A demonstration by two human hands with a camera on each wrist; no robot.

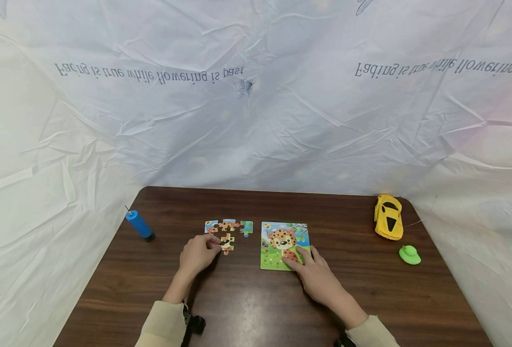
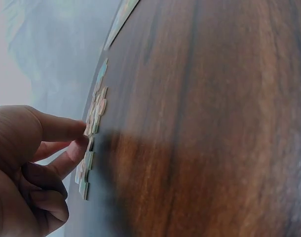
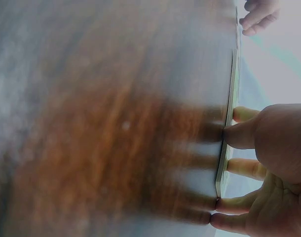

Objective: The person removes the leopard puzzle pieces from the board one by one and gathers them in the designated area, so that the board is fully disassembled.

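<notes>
A few loose jigsaw pieces (image 1: 228, 225) lie left of a puzzle board (image 1: 277, 231) with a leopard picture, on a dark wooden table (image 1: 247, 299). My left hand (image 1: 217, 246) pinches one puzzle piece (image 1: 227, 243) between thumb and forefinger just below the row of pieces. The left wrist view shows that pinch on the piece (image 2: 90, 127), whose edge is lifted slightly off the wood. My right hand (image 1: 297, 255) rests straight fingers on the board's near right corner. In the right wrist view the fingertips (image 3: 234, 136) press on the thin board (image 3: 228, 113).
A blue cylinder with a black tip (image 1: 139, 225) lies near the table's left edge. A yellow toy car (image 1: 388, 217) and a small green object (image 1: 410, 254) sit at the right side. Crinkled white sheeting (image 1: 256, 96) hangs behind and around the table.
</notes>
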